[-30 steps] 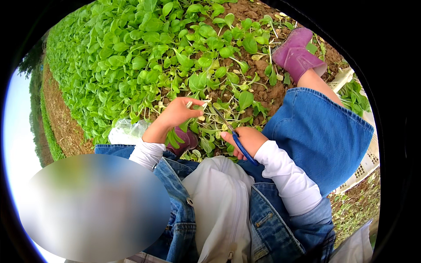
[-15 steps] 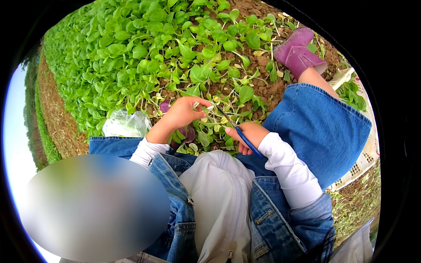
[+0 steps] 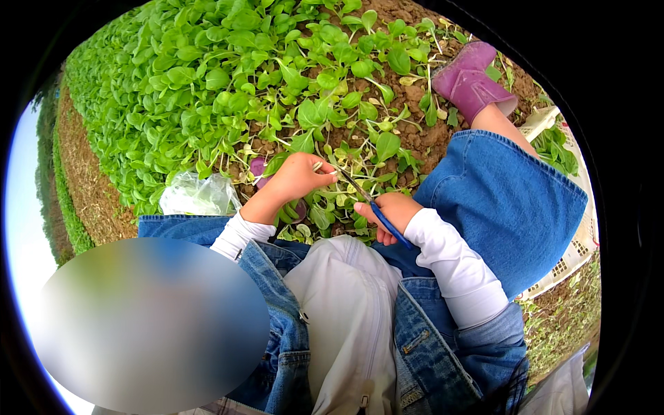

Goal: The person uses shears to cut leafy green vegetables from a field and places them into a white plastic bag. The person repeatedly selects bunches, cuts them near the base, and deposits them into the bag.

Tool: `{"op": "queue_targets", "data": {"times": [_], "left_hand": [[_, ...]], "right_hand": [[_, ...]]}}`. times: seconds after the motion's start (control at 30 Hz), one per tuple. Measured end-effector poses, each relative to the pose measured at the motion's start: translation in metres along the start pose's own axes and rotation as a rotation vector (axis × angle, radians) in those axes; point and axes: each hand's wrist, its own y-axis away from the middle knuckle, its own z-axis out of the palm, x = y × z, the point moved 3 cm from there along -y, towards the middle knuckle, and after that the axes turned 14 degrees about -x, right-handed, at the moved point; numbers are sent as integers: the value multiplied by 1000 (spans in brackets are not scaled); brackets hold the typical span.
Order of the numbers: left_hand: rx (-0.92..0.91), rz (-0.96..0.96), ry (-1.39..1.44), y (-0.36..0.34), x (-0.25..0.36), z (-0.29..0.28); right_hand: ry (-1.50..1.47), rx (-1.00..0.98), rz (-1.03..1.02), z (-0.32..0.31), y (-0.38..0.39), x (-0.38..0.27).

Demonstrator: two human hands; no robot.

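My left hand [image 3: 301, 178] is closed in a pinch over the low plants. Short pale stem ends [image 3: 317, 166] poke out at its thumb and fingers; whether leaves hang from them, I cannot tell. My right hand [image 3: 395, 213] is wrapped round blue-handled scissors [image 3: 389, 225]. Their dark, slim blades [image 3: 353, 181] point up and left, with the tips close to my left fingertips. Beneath both hands lie small leafy greens [image 3: 321, 216], yellowed leaves and thin stems on the soil.
Dense young leafy greens [image 3: 173, 90] fill the far left. A clear plastic bag [image 3: 199, 195] lies left of my left arm. My purple boot [image 3: 470, 79] stands on brown soil [image 3: 415, 97] at the far right. A cream crate [image 3: 577, 228] with cut greens [image 3: 555, 149] sits beside my right knee.
My left hand has shifted slightly right and turned a little, its fingertips now nearer the scissor tips. My right hand and the scissors are almost where they were.
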Motion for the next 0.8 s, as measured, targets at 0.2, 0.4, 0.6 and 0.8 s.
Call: {"op": "queue_targets", "data": {"times": [0.2,0.4,0.6,0.8], "left_hand": [[40,62,-110,0,0,1],[59,79,-213,-1,1,6],[35,24,-311,-9,-10,16],[2,12,-371,-30,-30,36]], "right_hand": [[58,-18,-6,0,-1,1],[66,-36,30,0,-1,-1],[316,119,177,-7,7,-5],[511,501,170,-21,31,-13]]}}
